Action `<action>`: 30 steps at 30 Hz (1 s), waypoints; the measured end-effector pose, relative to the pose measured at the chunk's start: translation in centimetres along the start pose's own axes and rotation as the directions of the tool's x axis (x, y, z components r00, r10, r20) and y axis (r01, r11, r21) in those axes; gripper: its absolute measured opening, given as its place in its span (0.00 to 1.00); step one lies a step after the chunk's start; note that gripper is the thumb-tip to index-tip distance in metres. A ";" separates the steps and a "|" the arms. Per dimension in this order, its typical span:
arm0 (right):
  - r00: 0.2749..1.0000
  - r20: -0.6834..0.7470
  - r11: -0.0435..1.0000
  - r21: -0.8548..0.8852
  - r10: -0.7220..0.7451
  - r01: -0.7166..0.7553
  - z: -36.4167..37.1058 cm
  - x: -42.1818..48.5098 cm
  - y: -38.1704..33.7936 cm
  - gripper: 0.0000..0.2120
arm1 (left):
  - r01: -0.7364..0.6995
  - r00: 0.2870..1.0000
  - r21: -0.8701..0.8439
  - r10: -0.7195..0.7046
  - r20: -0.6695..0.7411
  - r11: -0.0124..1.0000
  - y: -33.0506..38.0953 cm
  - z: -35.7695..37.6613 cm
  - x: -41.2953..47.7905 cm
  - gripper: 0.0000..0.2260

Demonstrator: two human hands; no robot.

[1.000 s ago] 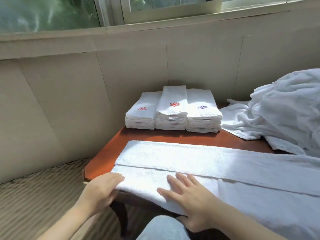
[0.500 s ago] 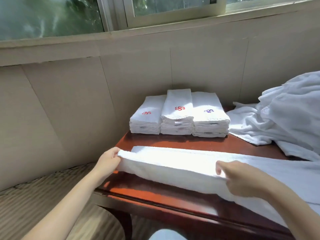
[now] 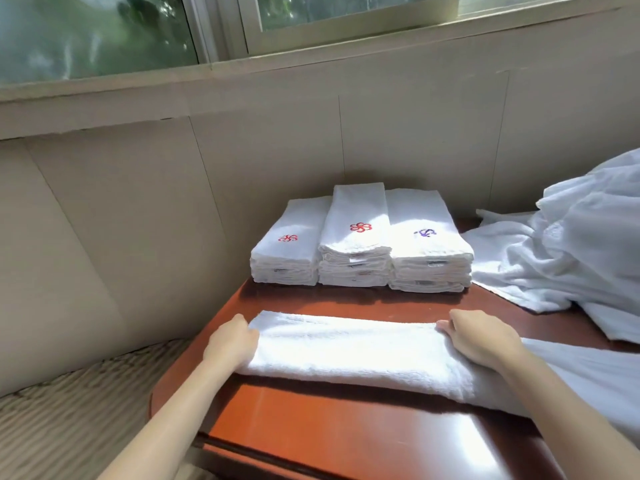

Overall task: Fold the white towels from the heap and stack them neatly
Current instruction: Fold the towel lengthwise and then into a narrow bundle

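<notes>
Three towel stacks [image 3: 360, 244] stand side by side at the back edge of the table [image 3: 346, 427], the heap [image 3: 571, 258] at its right edge, the long towel [image 3: 346, 348] crosswise between stacks and front edge

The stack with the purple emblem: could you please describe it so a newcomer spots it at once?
At the back of the reddish table, three stacks of folded towels stand side by side. It is the right-hand stack, nearest the loose heap. Only its top bears a purple emblem; the left stack and middle stack show red.
</notes>
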State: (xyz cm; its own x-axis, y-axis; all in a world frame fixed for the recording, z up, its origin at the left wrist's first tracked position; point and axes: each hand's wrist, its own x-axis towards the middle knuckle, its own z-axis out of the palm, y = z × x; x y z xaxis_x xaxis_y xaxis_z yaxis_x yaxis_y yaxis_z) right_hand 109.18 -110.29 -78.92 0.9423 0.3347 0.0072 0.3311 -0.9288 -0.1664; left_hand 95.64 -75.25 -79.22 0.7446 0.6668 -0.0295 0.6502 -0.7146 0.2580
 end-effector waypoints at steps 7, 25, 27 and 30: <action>0.983 -0.183 1.000 -0.020 -0.003 -0.001 0.7 0.7 -0.3 0.17 | 0.070 0.993 0.061 -0.063 -0.100 0.996 1.8 0.5 -0.3 0.13; 0.977 0.107 0.980 0.061 0.185 -0.192 -2.6 -3.3 7.1 0.20 | -0.575 0.812 0.152 0.539 0.223 0.804 25.1 4.4 -13.7 0.16; 0.957 0.166 0.964 0.078 0.239 -0.254 -3.7 -5.1 9.9 0.21 | -0.592 0.799 0.139 0.556 0.230 0.794 27.3 5.3 -14.8 0.16; 0.943 0.013 0.942 0.035 0.333 -0.333 -4.5 -8.0 14.4 0.17 | -0.584 0.807 0.115 0.559 0.190 0.804 29.2 7.2 -16.5 0.16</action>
State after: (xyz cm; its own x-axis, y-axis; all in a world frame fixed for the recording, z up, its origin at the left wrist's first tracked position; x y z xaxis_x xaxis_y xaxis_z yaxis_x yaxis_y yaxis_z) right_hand 106.62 -127.10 -76.99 0.9980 0.0084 -0.0619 -0.0037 -0.9811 -0.1936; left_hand 103.37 -108.63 -78.15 0.9931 0.0986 -0.0629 0.1053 -0.9880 0.1132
